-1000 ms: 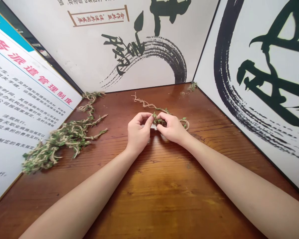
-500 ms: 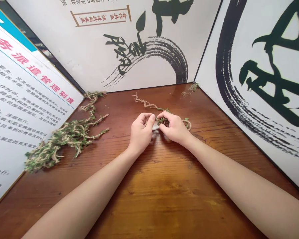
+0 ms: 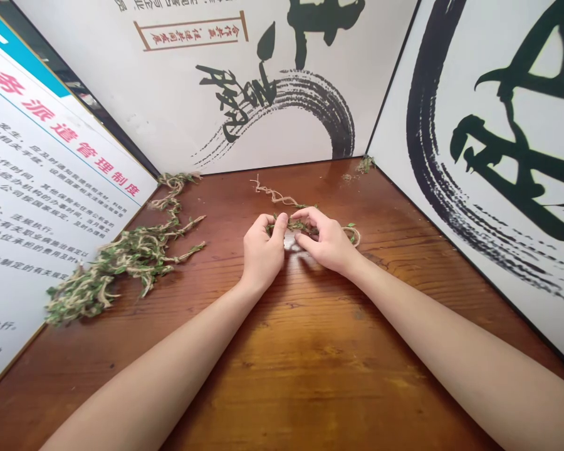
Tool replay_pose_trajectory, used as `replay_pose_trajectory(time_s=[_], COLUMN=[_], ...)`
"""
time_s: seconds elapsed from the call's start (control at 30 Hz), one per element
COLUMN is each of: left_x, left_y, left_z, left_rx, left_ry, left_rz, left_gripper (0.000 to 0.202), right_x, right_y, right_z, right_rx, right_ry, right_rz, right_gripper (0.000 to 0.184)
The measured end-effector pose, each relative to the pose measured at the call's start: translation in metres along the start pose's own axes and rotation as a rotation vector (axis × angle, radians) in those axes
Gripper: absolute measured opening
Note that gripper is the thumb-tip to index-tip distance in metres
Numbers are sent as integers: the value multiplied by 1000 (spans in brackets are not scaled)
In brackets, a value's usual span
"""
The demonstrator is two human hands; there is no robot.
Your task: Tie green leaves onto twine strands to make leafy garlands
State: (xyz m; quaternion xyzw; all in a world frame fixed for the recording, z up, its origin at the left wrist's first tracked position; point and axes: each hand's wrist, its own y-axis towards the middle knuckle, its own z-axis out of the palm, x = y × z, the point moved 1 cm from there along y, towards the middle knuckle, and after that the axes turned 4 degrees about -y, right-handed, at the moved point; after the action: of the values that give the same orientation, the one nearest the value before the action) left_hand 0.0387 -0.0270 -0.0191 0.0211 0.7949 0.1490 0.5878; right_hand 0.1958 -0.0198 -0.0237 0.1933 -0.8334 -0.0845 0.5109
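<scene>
Wooden surface (image 3: pixel 291 357), one: reddish brown, grained, glossy. Printed panels, three: left panel (image 3: pixel 23 213) along the left edge, back panel (image 3: pixel 164 119) at the far edge, right panel (image 3: pixel 390 144) along the right edge. Leafy heap (image 3: pixel 136 254), one: green leaves bound with tan cord, lying by the left edge and trailing to the far left corner; we cannot count its strands. Hands, two: left hand (image 3: pixel 264 250) and right hand (image 3: pixel 326 245), near each other toward the far edge. Leafy strand (image 3: pixel 299 223), one: small green leaves on thin tan twine, running between both hands. We record the left thumb and fingers pinching it; the right thumb and forefinger curve about it, tips apart, and we cannot tell whether they press. Twine tail (image 3: pixel 277 196), one, kinked, beyond the hands. Twine loop (image 3: pixel 356 235), one, just right of the right hand. Leaf scraps (image 3: pixel 365 164), one cluster, far right corner.
</scene>
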Motion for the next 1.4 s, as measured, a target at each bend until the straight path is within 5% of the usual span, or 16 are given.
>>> replay_pose_trajectory(time_s=[0.47, 0.77, 0.97, 1.4], left_x=[3, 3, 6, 10], left_y=[2, 4, 5, 6], left_z=[0, -2, -1, -2], left_rx=[65, -72, -95, -144], left_ry=[-200, -218, -226, -162], left_rz=[-24, -69, -100, -91], left_gripper=[42, 41, 38, 38], right_x=[-1, -1, 0, 2], right_y=[1, 1, 1, 0], right_z=[1, 1, 1, 2], right_rx=[-12, -13, -36, -50], right_ry=[-89, -96, -56, -119], right_rz=[-106, -58, 101, 77], right_gripper=[26, 17, 27, 27])
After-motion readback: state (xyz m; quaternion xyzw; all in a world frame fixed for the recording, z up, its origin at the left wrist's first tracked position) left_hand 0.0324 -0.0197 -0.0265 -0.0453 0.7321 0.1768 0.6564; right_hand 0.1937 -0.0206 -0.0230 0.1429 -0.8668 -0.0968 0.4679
